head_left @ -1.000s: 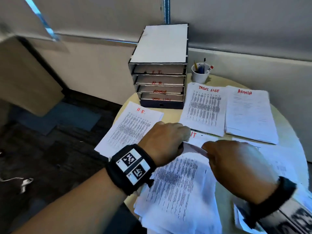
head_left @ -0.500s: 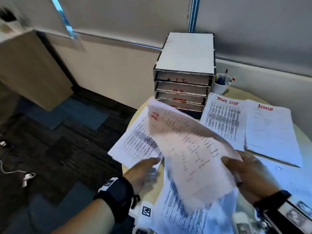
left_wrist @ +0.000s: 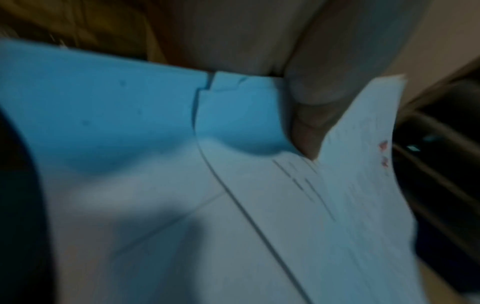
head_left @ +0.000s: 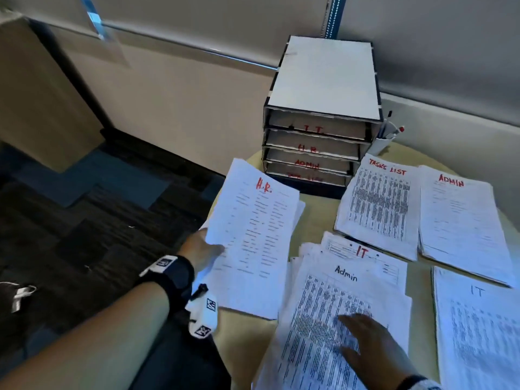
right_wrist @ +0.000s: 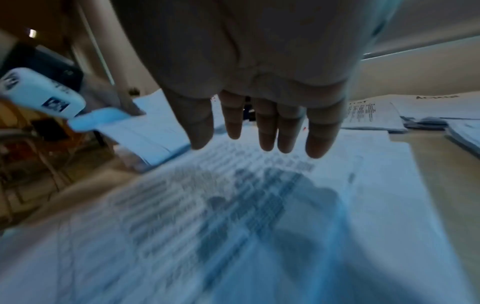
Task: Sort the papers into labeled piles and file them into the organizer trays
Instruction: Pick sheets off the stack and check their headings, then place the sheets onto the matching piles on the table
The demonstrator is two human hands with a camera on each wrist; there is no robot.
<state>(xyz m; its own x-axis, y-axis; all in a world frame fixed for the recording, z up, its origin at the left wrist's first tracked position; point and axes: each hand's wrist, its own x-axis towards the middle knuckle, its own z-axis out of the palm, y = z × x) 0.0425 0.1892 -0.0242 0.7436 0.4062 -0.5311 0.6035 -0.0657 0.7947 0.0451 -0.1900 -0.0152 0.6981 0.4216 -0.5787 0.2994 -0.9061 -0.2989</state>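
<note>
My left hand (head_left: 206, 246) pinches the left edge of a sheet marked H.R. (head_left: 256, 237), which lies on the H.R. pile at the table's left side. In the left wrist view the thumb (left_wrist: 314, 90) presses on that paper (left_wrist: 337, 205). My right hand (head_left: 357, 333) is flat over the loose stack whose top sheet reads Admin (head_left: 332, 311); its fingers (right_wrist: 265, 131) are straight, just above the print. A four-tray organizer (head_left: 323, 80) labeled I.T., H.R., ADMIN and a fourth stands at the back.
Sorted piles lie to the right: Tasks List (head_left: 380, 206), Admin (head_left: 461, 220) and IT (head_left: 478, 333). A white pen cup (head_left: 384, 143) stands beside the organizer. The round table's edge (head_left: 242, 347) drops to dark carpet on the left.
Both hands lifted the H.R. sheet off the loose stack and swung it left. It now lies on the H.R. pile. The right hand let go and returned to the loose stack.
</note>
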